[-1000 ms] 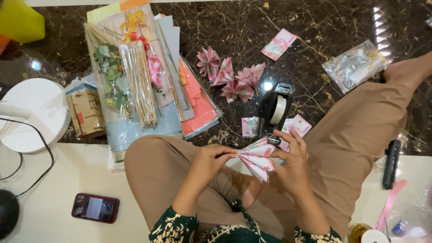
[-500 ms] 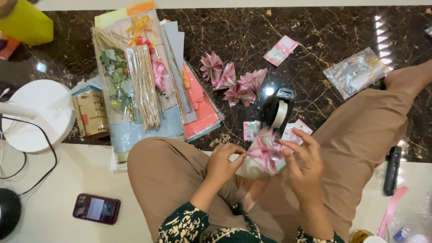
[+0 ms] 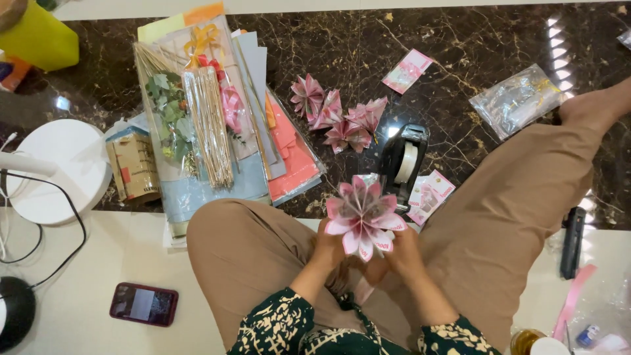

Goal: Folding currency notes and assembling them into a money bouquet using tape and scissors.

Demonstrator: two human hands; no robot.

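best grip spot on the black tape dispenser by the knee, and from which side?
Grip the tape dispenser across its two flat side walls at mid-body, coming from above. It stands upright on the dark floor, long and narrow, roll in the middle. Avoid the near end, probably the cutter, close to the paper flower.
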